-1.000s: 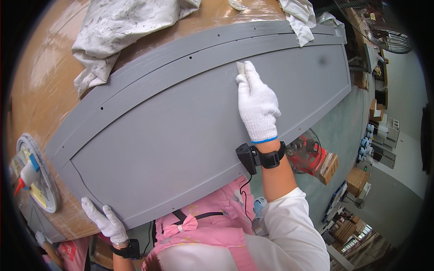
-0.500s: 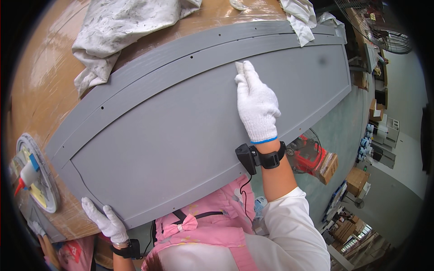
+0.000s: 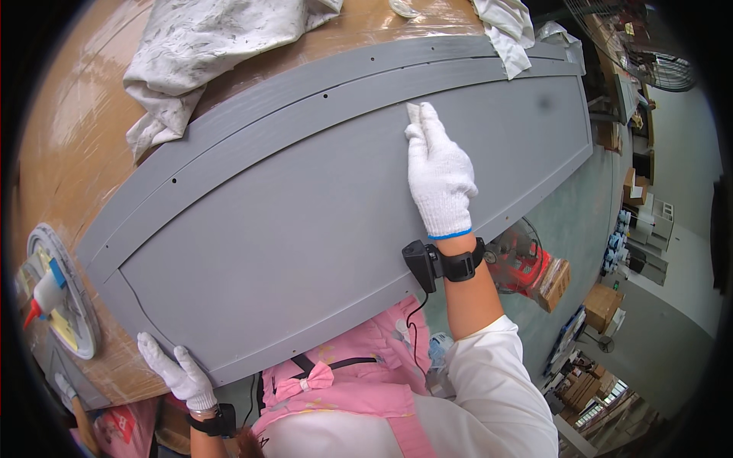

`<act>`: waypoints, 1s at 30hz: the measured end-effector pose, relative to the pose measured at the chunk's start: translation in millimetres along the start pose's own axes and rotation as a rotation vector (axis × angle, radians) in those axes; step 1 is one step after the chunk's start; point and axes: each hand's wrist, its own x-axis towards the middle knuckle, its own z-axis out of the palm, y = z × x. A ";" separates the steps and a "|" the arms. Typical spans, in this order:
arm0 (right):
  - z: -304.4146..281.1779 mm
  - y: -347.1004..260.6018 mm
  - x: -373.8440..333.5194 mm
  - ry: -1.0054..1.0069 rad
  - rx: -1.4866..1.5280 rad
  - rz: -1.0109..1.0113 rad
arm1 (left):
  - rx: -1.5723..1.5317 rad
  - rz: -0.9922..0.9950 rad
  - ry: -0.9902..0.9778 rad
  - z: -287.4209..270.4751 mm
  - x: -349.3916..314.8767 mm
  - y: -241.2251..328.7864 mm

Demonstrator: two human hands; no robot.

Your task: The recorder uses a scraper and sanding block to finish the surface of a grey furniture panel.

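A large grey framed panel [image 3: 305,198], with a raised border and small dark holes along its far rail, lies in front of me. My right hand [image 3: 441,179], in a white knit glove, is at the inner edge of the far rail. Its fingers are pressed together on a small pale flat piece [image 3: 414,113], too small to identify, whose tip meets that edge. At the panel's near left corner my left hand [image 3: 177,372], also gloved, rests with thumb and fingers apart, holding nothing.
Stained white cloth [image 3: 206,53] lies beyond the panel, and another white rag [image 3: 507,34] overlaps its far right edge. At left, a red-tipped squeeze bottle [image 3: 47,294] sits on a round lid [image 3: 85,336]. Another person's gloved hand [image 3: 65,385] shows lower left. A floor fan [image 3: 515,256] stands at right.
My right hand has slid slightly to the right along the far rail's inner edge, still pinching the pale piece. My left hand stays put. The other person's arm at lower left has shifted slightly.
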 end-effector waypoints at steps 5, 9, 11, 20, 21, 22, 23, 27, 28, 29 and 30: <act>6.0 -7.9 -10.2 0.001 0.000 -0.039 | -0.001 0.004 -0.003 0.7 0.4 -0.6; 2.4 -6.1 -4.8 -0.004 0.012 -0.018 | -0.001 -0.010 0.003 0.4 -0.2 0.1; 2.1 -10.4 -7.0 -0.021 -0.009 0.006 | -0.006 -0.012 0.004 1.1 0.0 -0.1; 1.1 -18.7 -12.3 -0.065 0.036 -0.013 | 0.008 -0.003 -0.003 0.3 0.0 -0.6; 2.0 -17.6 -12.9 -0.050 0.048 -0.037 | 0.007 -0.005 -0.004 0.5 -0.6 -1.2; 3.9 -15.3 -13.6 -0.036 0.060 -0.061 | 0.007 -0.007 -0.004 0.9 -1.2 -1.9; 5.3 -14.2 -13.1 -0.020 0.073 -0.087 | 0.008 -0.010 -0.003 1.2 -1.5 -2.5; -1.4 -17.6 -8.7 -0.053 0.018 0.023 | 0.009 -0.008 -0.005 1.3 -0.9 -2.4; 1.6 -18.7 -11.6 -0.045 0.023 -0.018 | 0.006 -0.005 -0.004 1.4 -0.4 -2.2; 6.4 -18.2 -14.9 -0.037 0.028 -0.059 | 0.004 -0.001 -0.004 1.2 -0.2 -2.0; 8.7 -17.6 -16.5 -0.029 0.033 -0.100 | 0.005 -0.001 -0.005 0.9 -0.2 -1.9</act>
